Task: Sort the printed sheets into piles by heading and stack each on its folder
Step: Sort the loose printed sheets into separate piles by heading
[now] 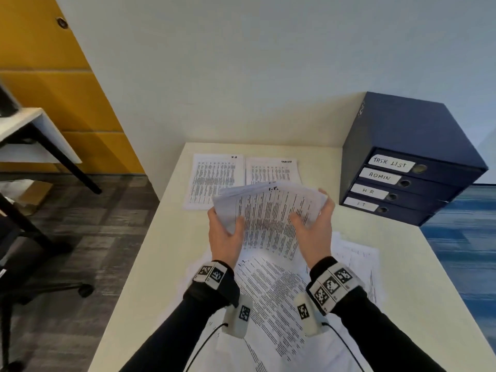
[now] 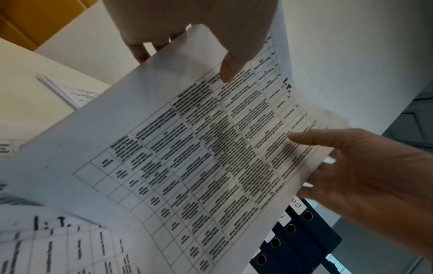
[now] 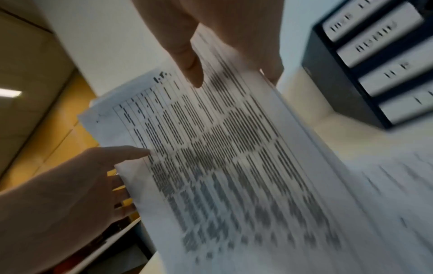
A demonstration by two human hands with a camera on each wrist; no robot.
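I hold a bundle of printed sheets [image 1: 268, 210] headed "I.T." in the air above the cream table [image 1: 389, 251]. My left hand [image 1: 225, 228] pinches its left edge, thumb on top and fingers underneath. My right hand [image 1: 315, 221] pinches the right edge the same way. In the left wrist view, the left hand [image 2: 192, 37] and right hand [image 2: 351, 166] grip the sheets [image 2: 199, 148]. The right wrist view shows the sheets [image 3: 222, 157] blurred. Beyond lie an "HR" pile [image 1: 214, 181] and a "TASK LIST" pile [image 1: 271, 170]. More loose sheets [image 1: 268, 291] lie spread under my forearms.
A dark blue stack of folders [image 1: 402, 162] stands at the table's far right, spines labelled TASK LIST, ADMIN, HR and IT. A white wall runs behind the table. An office chair [image 1: 26, 264] and another desk [image 1: 32, 130] are on the left.
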